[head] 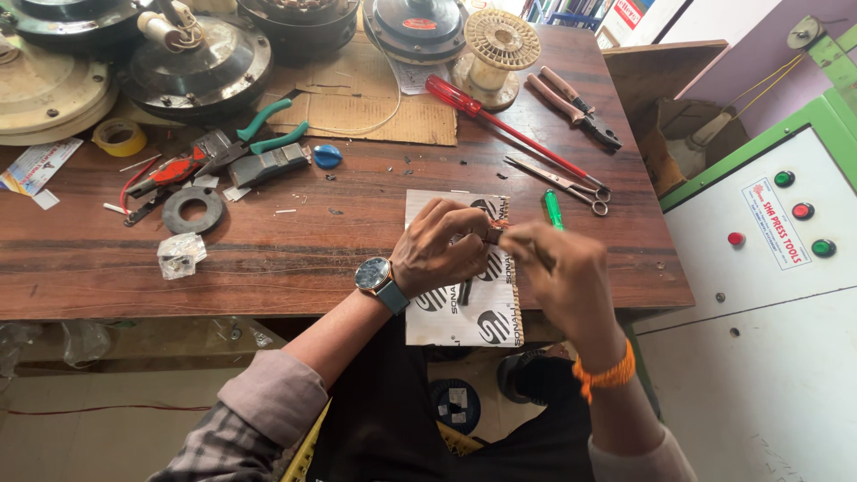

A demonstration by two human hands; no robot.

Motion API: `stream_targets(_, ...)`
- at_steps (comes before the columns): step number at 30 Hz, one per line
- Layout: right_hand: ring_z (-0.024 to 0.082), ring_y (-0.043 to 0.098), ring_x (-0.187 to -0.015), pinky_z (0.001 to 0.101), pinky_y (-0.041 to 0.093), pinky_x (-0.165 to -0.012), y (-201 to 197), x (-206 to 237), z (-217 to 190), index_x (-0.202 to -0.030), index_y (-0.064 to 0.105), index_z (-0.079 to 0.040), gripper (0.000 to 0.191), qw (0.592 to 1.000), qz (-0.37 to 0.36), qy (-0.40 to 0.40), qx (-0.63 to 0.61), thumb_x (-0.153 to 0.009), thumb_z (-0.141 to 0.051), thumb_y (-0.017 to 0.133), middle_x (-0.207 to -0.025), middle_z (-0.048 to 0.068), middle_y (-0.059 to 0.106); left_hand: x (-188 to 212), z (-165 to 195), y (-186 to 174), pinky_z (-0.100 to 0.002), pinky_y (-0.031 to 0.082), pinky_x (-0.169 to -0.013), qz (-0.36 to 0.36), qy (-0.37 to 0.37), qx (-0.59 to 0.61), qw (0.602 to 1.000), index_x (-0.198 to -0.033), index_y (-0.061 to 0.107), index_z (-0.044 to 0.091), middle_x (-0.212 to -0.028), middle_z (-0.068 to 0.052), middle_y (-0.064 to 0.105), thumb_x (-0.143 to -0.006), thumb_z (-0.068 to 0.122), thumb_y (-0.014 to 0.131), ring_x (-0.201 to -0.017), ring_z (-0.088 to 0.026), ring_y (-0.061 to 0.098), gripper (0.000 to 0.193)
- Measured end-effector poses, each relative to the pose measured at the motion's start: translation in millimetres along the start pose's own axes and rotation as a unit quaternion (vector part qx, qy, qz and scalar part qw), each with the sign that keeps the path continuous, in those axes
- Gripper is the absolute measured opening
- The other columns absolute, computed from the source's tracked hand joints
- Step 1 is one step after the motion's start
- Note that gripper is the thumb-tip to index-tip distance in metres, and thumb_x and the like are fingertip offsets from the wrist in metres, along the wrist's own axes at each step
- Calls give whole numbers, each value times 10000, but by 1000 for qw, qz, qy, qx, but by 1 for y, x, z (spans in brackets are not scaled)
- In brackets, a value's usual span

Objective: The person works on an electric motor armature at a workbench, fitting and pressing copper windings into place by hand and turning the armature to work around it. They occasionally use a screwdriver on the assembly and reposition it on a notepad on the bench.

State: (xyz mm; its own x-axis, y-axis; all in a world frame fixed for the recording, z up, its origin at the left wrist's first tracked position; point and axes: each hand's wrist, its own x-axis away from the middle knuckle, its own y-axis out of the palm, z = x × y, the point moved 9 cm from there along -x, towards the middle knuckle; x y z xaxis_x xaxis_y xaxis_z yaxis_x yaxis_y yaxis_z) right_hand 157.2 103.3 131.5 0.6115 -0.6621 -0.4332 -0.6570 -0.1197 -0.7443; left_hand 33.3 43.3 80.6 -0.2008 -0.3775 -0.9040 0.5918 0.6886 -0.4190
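We work at a wooden bench (295, 259) crowded along its far edge with round motor housings (201, 67), the biggest things in view, beside a white and green control cabinet (768, 295) with coloured push buttons. A sheet of cardboard (366, 112) lies behind, and a printed white card (464, 317) sits under our hands at the near edge.

Tools lie spread about: a red-handled screwdriver (500, 120), pliers (576, 107), scissors (562, 183), green-handled cutters (268, 125), an empty wire spool (495, 54) and a roll of tape (119, 137).

Above the card, our left hand (437, 250), a watch on its wrist, curls its fingers closed around a small dark part with copper-coloured winding (494, 234). Our right hand (562, 268) meets it, fingertips pinched at the same part; what exactly they grip we cannot tell.

We judge this to be fine hand work on the winding itself, midway rather than finished. The next move would seem to call for a steady left-hand hold and light, even tension from the right, since thin wire kinks or snaps easily.
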Motion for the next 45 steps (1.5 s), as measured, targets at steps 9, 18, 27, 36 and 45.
stream_targets(9, 63, 696, -703, 245, 559, -591, 30, -48, 39, -1041, 759, -69, 147, 988, -75, 105, -88, -938, -148, 689, -854, 42, 776, -2, -1, 3, -378, 540, -870, -20, -10, -19, 1000, -843, 598, 117, -1200, -17, 564, -873, 178, 796, -998, -197, 612, 210)
stream_targets(18, 55, 649, -787, 228, 521, -670, -7, 15, 60, -1066, 745, -51, 116, 985, 26, 115, -122, -962, -87, 710, -911, 53, 754, -12, -2, 8, -317, 517, -882, -43, -48, -22, 998, -1293, 650, 267, -1157, 63, 642, -905, 374, 798, -974, -167, 567, 428)
stream_targets(27, 104, 740, -811, 237, 583, -670, 3, 43, 22, -1109, 738, -34, 178, 992, 88, -6, -89, -942, -2, 686, -939, 72, 772, -18, 1, 1, -328, 525, -880, -45, -54, -36, 997, -1230, 676, 242, -1111, 75, 640, -914, 337, 793, -980, -165, 579, 351)
stream_targets(36, 137, 650, -571, 285, 487, -527, 18, 52, 23, -1124, 771, -18, 224, 993, 111, -43, -2, -905, 19, 740, -755, 98, 731, -16, 1, 4, -355, 516, -895, -64, -43, -41, 996, -1266, 653, 236, -1157, 39, 602, -925, 335, 787, -1025, -190, 579, 379)
stream_targets(45, 89, 735, -683, 221, 560, -563, 16, 60, 7, -1052, 748, -50, 167, 993, 68, -50, -87, -899, -116, 757, -876, 54, 778, -3, 13, 7, -350, 542, -925, -39, 66, -40, 996, -980, 583, 182, -1249, 10, 563, -902, 200, 786, -1135, -195, 604, 218)
